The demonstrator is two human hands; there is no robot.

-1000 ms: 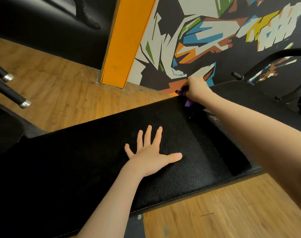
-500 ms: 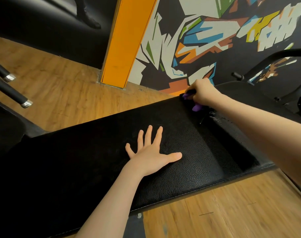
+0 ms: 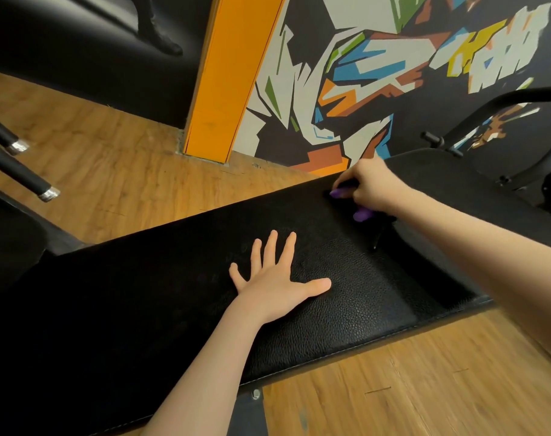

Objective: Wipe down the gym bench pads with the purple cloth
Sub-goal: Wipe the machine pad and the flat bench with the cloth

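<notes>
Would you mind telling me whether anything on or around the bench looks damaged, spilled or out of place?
Nothing stands out. The black bench pad looks intact, with no visible tears or spills. The left hand rests flat on it, and the right hand grips the purple cloth at the pad's far edge.

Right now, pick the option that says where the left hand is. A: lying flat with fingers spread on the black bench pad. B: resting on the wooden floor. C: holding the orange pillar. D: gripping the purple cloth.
A: the left hand lies palm down, fingers spread, on the bench pad, while the right hand grips the purple cloth.
</notes>
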